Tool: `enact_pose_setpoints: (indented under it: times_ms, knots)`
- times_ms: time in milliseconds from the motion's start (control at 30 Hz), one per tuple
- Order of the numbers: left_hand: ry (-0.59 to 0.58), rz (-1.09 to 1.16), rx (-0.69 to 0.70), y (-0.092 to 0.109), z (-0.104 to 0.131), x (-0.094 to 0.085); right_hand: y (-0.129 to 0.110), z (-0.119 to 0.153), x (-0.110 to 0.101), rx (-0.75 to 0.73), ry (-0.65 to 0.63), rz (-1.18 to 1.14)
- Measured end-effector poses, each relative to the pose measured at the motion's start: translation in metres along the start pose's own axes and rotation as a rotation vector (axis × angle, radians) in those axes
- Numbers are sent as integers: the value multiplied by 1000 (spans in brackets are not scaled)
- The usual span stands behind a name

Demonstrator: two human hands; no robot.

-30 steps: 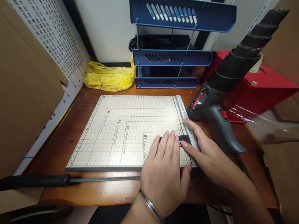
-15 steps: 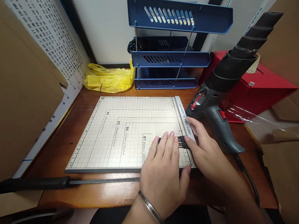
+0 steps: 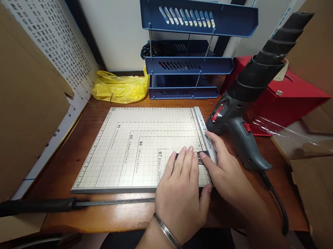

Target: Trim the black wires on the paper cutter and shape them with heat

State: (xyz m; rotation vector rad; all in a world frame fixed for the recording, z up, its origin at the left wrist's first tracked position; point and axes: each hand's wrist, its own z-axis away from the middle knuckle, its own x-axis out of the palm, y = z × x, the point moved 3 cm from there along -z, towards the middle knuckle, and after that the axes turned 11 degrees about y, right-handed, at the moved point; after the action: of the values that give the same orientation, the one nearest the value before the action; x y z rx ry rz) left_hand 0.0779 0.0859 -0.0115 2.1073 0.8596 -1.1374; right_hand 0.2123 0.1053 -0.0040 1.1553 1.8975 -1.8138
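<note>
A cream paper cutter (image 3: 104, 156) with printed grid lines lies on the desk. Several thin black strands (image 3: 200, 157) rest side by side across its lower right part, mostly under my hands. My left hand (image 3: 179, 188), with a metal bangle at the wrist, lies flat on them, fingers stretched out and thumb apart. At the cutter's right edge is my right hand (image 3: 226, 167). Its thumb touches the strands' right part, while its index finger reaches along the metal strip (image 3: 203, 126). My other right fingers are largely hidden. The cutter's black-handled blade arm (image 3: 58, 205) extends left along the front.
To the right stands a dark heat gun (image 3: 244, 128) with a cord, in front of a red box (image 3: 296, 87). A blue tiered tray (image 3: 190, 64) and a yellow plastic bag (image 3: 121, 87) are at the back. Cardboard (image 3: 17, 96) rises on the left.
My right hand has shifted slightly left, its thumb now further over the strands. My left hand stays flat in nearly the same place.
</note>
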Motion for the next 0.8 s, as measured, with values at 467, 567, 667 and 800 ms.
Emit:
enact_pose_setpoints:
  times_ms: [467,567,667,800]
  knots:
    - [4,0,-4,-1,1,-1,3,-1,1,34,35,-40]
    - [11,-1,-7,0,0,0,5,-3,3,61,53,-78]
    - [18,-2,1,0,0,-1,4,-6,-3,37,94,-253]
    - [19,-14,-1,0,-1,-3,-18,-4,-40,-148,228,-516]
